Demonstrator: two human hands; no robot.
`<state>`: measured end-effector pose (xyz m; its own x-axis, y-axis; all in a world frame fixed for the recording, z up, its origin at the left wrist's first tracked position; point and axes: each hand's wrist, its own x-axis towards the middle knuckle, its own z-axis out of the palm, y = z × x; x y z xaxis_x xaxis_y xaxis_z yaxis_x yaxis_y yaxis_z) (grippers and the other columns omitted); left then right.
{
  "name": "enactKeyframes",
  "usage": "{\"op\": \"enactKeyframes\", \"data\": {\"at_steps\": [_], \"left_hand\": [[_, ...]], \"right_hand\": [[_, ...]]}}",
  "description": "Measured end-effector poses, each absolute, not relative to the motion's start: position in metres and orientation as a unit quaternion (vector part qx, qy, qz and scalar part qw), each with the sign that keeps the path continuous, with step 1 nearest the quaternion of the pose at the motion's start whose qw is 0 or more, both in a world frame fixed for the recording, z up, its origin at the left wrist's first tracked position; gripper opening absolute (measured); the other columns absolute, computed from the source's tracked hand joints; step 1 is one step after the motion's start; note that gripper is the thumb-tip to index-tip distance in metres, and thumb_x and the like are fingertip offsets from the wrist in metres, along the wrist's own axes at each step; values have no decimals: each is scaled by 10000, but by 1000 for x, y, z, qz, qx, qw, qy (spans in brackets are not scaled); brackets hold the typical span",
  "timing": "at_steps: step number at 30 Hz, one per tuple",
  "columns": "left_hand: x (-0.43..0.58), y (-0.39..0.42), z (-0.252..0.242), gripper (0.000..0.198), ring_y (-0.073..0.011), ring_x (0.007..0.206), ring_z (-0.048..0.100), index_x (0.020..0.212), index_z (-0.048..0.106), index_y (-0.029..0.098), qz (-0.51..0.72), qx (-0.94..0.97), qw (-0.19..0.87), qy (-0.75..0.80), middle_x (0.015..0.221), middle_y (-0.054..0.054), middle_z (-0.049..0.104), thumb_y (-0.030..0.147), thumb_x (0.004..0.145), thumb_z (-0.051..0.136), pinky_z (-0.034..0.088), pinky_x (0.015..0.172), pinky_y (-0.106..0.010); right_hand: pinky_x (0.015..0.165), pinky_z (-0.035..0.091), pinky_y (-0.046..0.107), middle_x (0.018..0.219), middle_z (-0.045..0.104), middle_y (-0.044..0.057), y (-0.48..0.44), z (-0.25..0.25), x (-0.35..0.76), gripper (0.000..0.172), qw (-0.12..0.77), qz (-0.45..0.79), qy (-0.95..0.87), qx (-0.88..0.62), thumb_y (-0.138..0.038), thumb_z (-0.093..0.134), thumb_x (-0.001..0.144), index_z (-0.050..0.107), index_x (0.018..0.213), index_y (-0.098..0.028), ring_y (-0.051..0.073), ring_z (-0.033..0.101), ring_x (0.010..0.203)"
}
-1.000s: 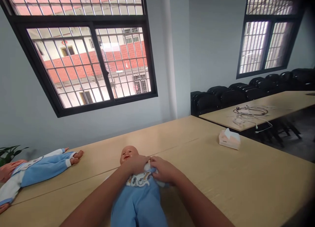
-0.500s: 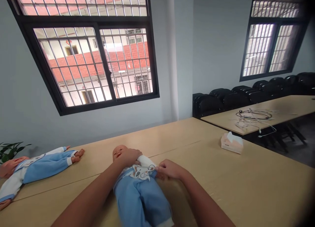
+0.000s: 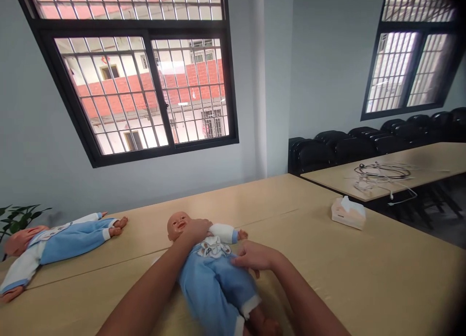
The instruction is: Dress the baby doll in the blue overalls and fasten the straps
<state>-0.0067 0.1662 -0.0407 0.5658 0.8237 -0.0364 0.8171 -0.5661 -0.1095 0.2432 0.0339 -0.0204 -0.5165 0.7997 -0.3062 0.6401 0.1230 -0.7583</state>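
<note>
A baby doll (image 3: 213,270) in a blue and white romper lies on its back on the wooden table (image 3: 364,273), head towards the window. My left hand (image 3: 194,230) is closed over the doll's neck and collar. Pinching the blue romper cloth at the doll's side, my right hand (image 3: 253,256) sits just below its white-sleeved arm (image 3: 224,232), which sticks out to the right. The doll's bare feet reach the lower edge of the view.
A second doll (image 3: 54,241) in the same outfit lies at the table's left end, by a green plant (image 3: 16,218). A tissue box (image 3: 348,213) sits at the right. Cables (image 3: 382,176) lie on another table, with black chairs (image 3: 364,142) along the wall.
The doll's right-hand arm has come out through the white sleeve and now lies stretched out. My right hand moved from the chest down to the romper's side. The doll's legs have swung right.
</note>
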Motion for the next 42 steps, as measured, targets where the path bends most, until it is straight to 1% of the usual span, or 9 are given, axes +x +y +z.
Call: {"op": "enactKeyframes", "data": {"at_steps": [3, 8, 12, 16, 19, 24, 31, 36, 42], "left_hand": [[-1, 169, -44, 319, -317, 1119, 693, 1152, 701, 222, 43, -886, 37, -460, 1183, -150, 737, 425, 918, 626, 546, 888, -404], [8, 163, -38, 284, -288, 1119, 692, 1133, 722, 225, 8, -912, 21, -410, 1185, -113, 745, 355, 884, 685, 535, 921, -365], [7, 147, -25, 350, -231, 1133, 676, 1162, 708, 267, -72, -923, 1, -378, 1192, -36, 749, 434, 857, 740, 502, 982, -306], [-26, 120, -22, 333, -188, 1198, 630, 1254, 645, 247, -199, -882, -3, -427, 1295, -50, 702, 425, 1037, 465, 468, 1040, -297], [-71, 94, -35, 384, -179, 1091, 662, 1216, 649, 225, -260, -837, -7, -481, 1222, -71, 722, 360, 1077, 318, 516, 940, -293], [-131, 49, -71, 308, -230, 1039, 660, 1100, 691, 195, -294, -801, 5, -522, 1107, -88, 745, 306, 1033, 412, 524, 961, -390], [-144, 28, -88, 436, -242, 1331, 541, 1415, 573, 271, -235, -853, 57, -463, 1489, -55, 582, 221, 988, 504, 465, 1127, -427], [-143, 33, -93, 632, -264, 1336, 543, 1549, 406, 347, -146, -841, 62, -517, 1615, -3, 445, 188, 955, 551, 524, 1052, -431], [-144, 36, -93, 565, -271, 1269, 598, 1519, 453, 394, -116, -810, 49, -573, 1584, -5, 493, 178, 996, 473, 536, 998, -431]], "right_hand": [[492, 416, 275, 544, 518, -17, 30, -21, 233, 371, 84, 417, -767, -480, -433, 604, 859, 488, 579, -219, 155, 527, 520], [563, 273, 282, 655, 596, 8, 37, -29, 233, 340, 162, 193, -826, -504, -463, 612, 884, 556, 678, -199, 157, 495, 624], [581, 245, 280, 773, 679, 43, 47, -38, 242, 394, 159, 181, -829, -505, -520, 518, 963, 626, 776, -191, 168, 539, 674], [635, 274, 269, 857, 713, 51, 54, -43, 247, 297, 181, 186, -802, -539, -468, 520, 987, 651, 1029, -204, 197, 608, 772], [637, 262, 265, 845, 704, 29, 53, -38, 241, 292, 200, 154, -778, -575, -373, 554, 976, 557, 1211, -199, 191, 607, 750], [615, 225, 283, 830, 692, 26, 23, -11, 200, 239, 181, 101, -816, -539, -401, 486, 1016, 600, 934, -207, 172, 579, 724], [604, 288, 325, 883, 756, 66, -91, -5, 143, 356, 56, 136, -866, -477, -570, 650, 895, 689, 922, -218, 254, 670, 758], [742, 439, 346, 1015, 746, 98, -128, -26, 132, 127, 18, 108, -864, -491, -272, 635, 927, 718, 978, -190, 290, 691, 941], [691, 453, 291, 880, 749, 65, -145, -13, 149, 189, -26, 128, -886, -444, -209, 533, 957, 691, 855, -193, 219, 689, 790]]}}
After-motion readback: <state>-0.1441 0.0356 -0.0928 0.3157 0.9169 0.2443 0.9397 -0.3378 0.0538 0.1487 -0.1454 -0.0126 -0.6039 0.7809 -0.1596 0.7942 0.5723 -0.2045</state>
